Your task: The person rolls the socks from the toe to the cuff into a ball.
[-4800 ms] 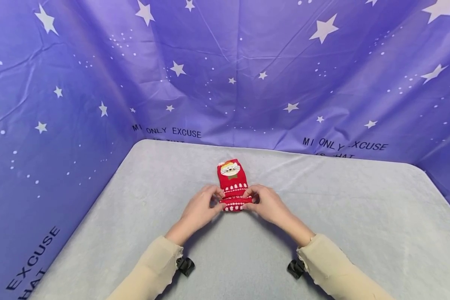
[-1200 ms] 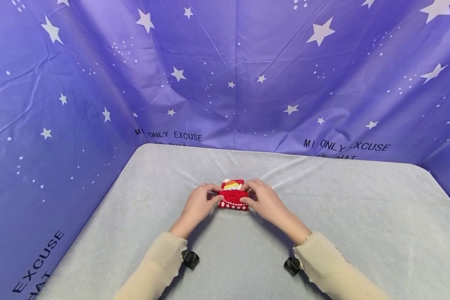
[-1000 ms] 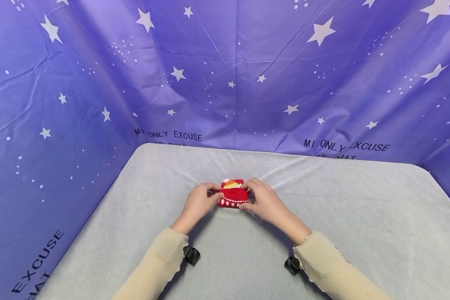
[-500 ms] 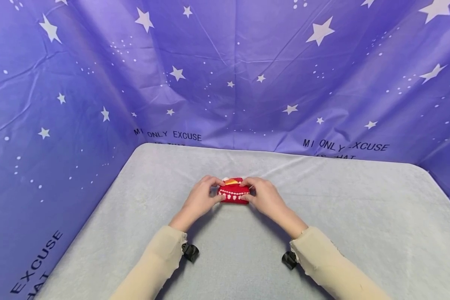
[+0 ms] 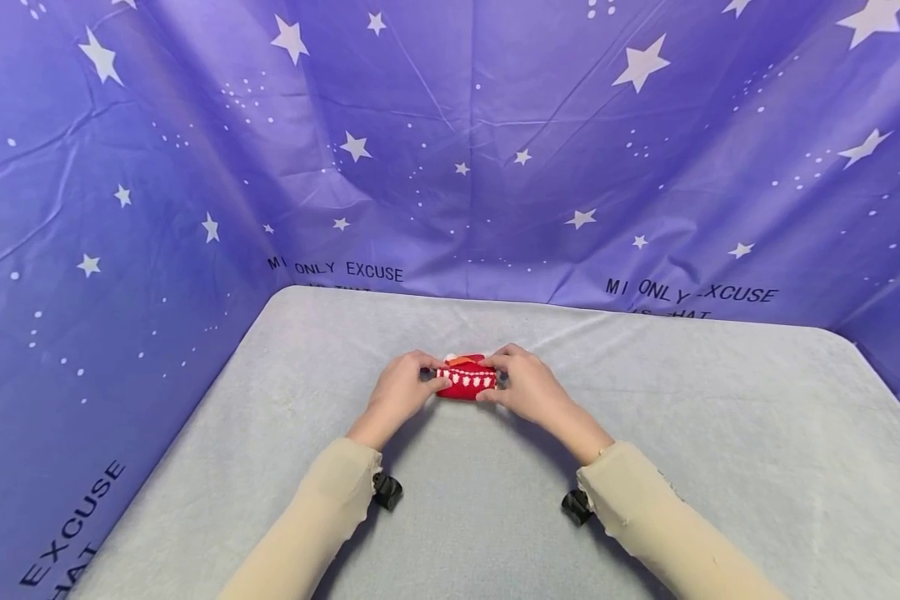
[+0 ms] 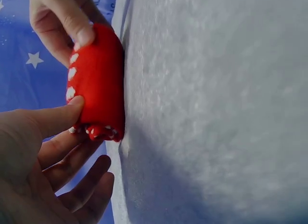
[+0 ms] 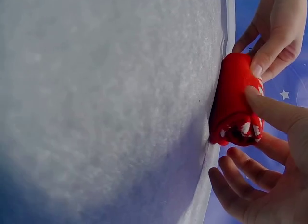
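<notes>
A red knitted sock (image 5: 467,387) with a row of white figures lies rolled into a short bundle at the middle of the table. Its flat far end, with an orange patch, shows just beyond the roll in the head view. The left hand (image 5: 397,392) pinches the roll's left end, thumb on the near side and fingers over the top. At the other end the right hand (image 5: 531,387) grips it the same way. In the right wrist view the end of the sock (image 7: 236,84) shows coiled layers with white spots. Both hands' lower fingers stand off the roll.
A grey cloth covers the table (image 5: 480,500), whose far edge meets a purple curtain (image 5: 465,167) with white stars. A black wrist camera (image 5: 387,492) sits under the left sleeve, another black camera (image 5: 577,507) under the right.
The sock lay longer, its cat face showing and its near end folded. Both hands have rolled it away from the body, covering the face and most of the orange patch.
</notes>
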`<state>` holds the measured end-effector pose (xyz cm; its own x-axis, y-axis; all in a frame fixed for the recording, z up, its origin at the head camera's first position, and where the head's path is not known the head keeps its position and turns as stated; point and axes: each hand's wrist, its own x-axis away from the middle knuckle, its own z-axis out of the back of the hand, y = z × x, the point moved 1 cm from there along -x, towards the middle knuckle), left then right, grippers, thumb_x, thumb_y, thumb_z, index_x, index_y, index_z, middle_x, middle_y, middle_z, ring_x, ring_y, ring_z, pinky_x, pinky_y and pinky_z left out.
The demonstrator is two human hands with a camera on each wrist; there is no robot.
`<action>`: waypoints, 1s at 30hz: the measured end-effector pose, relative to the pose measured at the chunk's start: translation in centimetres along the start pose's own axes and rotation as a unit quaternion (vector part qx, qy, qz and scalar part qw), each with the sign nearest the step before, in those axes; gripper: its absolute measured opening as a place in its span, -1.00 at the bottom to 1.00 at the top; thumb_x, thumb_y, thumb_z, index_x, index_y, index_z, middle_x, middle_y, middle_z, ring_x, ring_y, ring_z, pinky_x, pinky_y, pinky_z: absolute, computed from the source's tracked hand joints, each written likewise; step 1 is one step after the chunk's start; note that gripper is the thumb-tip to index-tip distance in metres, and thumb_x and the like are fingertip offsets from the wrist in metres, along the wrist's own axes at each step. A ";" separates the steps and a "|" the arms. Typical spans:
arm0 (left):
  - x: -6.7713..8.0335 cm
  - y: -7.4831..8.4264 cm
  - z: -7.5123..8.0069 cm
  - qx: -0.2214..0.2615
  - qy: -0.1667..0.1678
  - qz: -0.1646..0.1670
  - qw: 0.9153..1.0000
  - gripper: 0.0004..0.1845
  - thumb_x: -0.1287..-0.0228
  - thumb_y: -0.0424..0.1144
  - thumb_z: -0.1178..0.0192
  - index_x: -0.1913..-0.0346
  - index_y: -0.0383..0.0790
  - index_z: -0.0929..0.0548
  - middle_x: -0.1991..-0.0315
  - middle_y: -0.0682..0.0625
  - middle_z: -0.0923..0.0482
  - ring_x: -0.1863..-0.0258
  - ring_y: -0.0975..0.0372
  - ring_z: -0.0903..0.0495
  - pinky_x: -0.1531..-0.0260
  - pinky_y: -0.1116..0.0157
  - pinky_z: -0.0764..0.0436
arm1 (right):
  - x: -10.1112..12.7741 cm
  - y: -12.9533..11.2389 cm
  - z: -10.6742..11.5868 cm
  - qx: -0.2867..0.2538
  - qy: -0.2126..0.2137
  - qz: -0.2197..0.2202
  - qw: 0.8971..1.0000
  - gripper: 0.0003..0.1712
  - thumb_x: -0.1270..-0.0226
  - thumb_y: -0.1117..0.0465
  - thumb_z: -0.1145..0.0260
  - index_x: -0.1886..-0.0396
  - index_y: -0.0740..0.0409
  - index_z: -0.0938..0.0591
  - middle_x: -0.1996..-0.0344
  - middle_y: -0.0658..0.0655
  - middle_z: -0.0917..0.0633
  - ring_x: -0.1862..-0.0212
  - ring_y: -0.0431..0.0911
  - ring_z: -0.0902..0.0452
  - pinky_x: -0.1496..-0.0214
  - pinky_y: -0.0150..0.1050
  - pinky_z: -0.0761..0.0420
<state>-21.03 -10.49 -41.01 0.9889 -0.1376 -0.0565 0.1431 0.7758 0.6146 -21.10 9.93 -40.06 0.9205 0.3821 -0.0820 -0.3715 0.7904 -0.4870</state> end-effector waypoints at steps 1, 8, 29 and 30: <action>-0.2 0.0 0.0 -0.003 0.000 0.004 1.000 -0.72 -0.20 -0.16 -0.41 0.06 -0.19 -0.77 -0.01 -0.09 -0.73 -0.08 0.04 -0.66 -0.14 0.07 -0.59 | -0.1 -0.1 0.0 0.005 -0.004 0.002 1.000 -0.31 -0.02 0.05 -0.59 -0.16 0.21 -0.65 -0.06 0.23 -0.65 0.01 0.08 -0.62 -0.12 0.04 -0.63; -1.8 0.3 0.4 -0.019 -0.015 0.035 0.999 -0.77 -0.25 -0.14 -0.37 0.10 -0.16 -0.77 0.16 -0.03 -0.76 0.18 0.13 -0.64 0.11 0.17 -0.60 | -0.7 -0.6 -0.3 0.047 -0.003 0.019 0.999 -0.24 0.07 0.11 -0.64 -0.15 0.32 -0.62 -0.03 0.23 -0.64 -0.07 0.13 -0.60 -0.23 0.04 -0.58; 1.7 4.7 -0.3 -0.090 -0.067 -0.180 0.977 -0.43 -0.16 -0.12 -0.42 -0.22 -0.09 -0.50 -0.12 -0.01 -0.62 -0.07 0.13 -0.62 -0.12 0.12 -0.61 | 2.6 0.4 1.9 -0.128 -0.003 0.006 0.992 -0.67 -0.25 -0.02 -0.36 0.26 0.18 -0.67 0.32 0.09 -0.72 0.24 -0.11 -0.60 0.14 -0.21 -0.58; 1.7 4.7 -0.3 -0.060 -0.067 -0.165 0.982 -0.44 -0.16 -0.12 -0.41 -0.21 -0.10 -0.50 -0.10 -0.02 -0.63 -0.01 0.14 -0.64 0.00 0.15 -0.66 | 2.9 0.5 2.1 -0.154 -0.002 0.004 0.988 -0.67 -0.26 0.00 -0.38 0.20 0.18 -0.67 0.29 0.10 -0.73 0.21 -0.12 -0.61 0.11 -0.22 -0.60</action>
<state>-18.64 -6.89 -38.46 0.8752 -0.4665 -0.1278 0.4658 0.7416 0.4827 -18.84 12.45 -38.75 0.9167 0.3907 -0.0839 -0.3242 0.6044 -0.7277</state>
